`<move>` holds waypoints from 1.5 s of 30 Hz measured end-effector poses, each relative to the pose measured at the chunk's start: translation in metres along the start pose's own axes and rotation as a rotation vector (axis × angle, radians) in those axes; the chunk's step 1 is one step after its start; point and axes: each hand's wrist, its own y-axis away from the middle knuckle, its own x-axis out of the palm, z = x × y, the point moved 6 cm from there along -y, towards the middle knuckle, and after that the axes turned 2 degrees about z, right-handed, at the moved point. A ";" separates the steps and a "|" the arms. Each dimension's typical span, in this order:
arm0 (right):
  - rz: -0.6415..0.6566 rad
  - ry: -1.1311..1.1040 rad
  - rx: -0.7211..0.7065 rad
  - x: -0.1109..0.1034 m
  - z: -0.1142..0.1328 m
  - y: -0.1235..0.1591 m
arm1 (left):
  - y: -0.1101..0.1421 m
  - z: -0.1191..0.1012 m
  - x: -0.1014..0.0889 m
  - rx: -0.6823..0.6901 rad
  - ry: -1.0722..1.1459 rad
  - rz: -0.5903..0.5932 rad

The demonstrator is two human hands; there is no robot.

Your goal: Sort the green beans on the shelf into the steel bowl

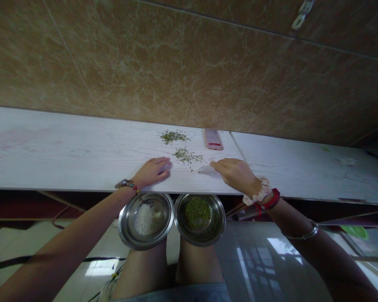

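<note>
My left hand (153, 171) lies flat on the white table (66, 151), fingers stretched toward a small scatter of green beans (187, 156). My right hand (236, 174) rests palm down on the table with fingers curled beside a little white patch of rice (206, 169). A second pile of green beans (173, 136) lies farther back. On my knees sit two steel bowls: the left bowl (145, 220) holds white rice, the right bowl (199, 218) holds green beans.
A pink phone (213, 139) lies on the table behind the beans, near a seam between two tabletops. A brown tiled wall (189, 63) rises right behind the table. Glossy floor shows below, with a green object (354, 231) at far right.
</note>
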 end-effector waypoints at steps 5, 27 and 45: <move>0.003 0.029 -0.014 -0.002 0.001 0.001 | 0.000 0.000 0.000 -0.005 -0.011 -0.012; 0.013 0.040 -0.088 -0.018 0.014 0.015 | 0.000 0.002 0.002 0.007 -0.005 -0.029; 0.006 0.040 -0.059 -0.023 0.013 0.023 | -0.001 0.002 0.003 0.010 -0.019 -0.013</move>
